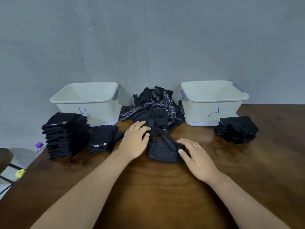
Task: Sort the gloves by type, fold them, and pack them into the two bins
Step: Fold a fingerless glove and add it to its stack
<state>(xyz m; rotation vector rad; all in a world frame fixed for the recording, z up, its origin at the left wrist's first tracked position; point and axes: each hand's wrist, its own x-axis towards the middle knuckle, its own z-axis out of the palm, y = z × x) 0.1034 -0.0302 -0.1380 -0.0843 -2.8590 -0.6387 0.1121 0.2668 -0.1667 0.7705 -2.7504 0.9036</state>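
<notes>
Fabric of the plain black glove [162, 152] lay creased, centre of the brown wooden worktop [165, 195]; my right hand [198, 157] pressed it flat-fingered, my left hand [135, 141] rested slack on the far-edge glove heap [155, 109].

Black gloves [156, 111], some white-dotted, between cream bins [85, 100] lettered in blue, on a dark brown table [165, 187]

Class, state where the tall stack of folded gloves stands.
Head view: the tall stack stands far left, in front of bin B, beside a smaller pile.
</notes>
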